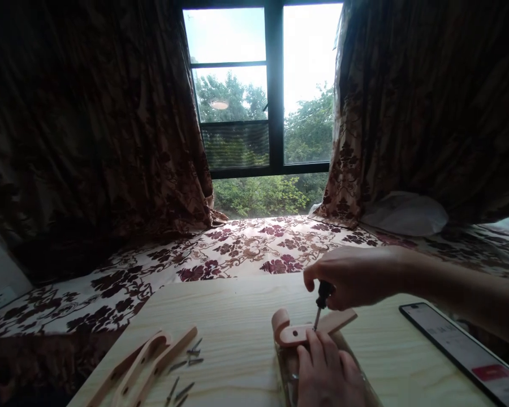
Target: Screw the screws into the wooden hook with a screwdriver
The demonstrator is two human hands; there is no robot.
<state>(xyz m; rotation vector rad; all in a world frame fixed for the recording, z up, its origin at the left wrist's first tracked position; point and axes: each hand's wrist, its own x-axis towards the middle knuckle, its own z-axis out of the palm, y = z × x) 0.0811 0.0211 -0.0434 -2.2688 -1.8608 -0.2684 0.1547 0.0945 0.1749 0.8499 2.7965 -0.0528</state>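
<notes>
My right hand [360,277] is wrapped around the dark handle of a screwdriver [323,294]. Its shaft points down, and the tip meets a pale wooden hook piece [294,334] with a curled left end and a dark hole. The fingertips of my left hand [328,367] press on that hook right beside the tip, holding it down. Behind it, a flat wooden arm [341,320] slants up to the right. Both rest on a block with a shiny, brownish see-through surface [285,370], partly covered by my left hand. Any screw under the tip is too small to make out.
On the light wooden tabletop [220,305], several wooden pieces [165,359] lie at the left, with several loose screws [195,360] beside them. A phone [458,350] with a lit screen lies at the right. Beyond are a floral cover [246,243], curtains and a window.
</notes>
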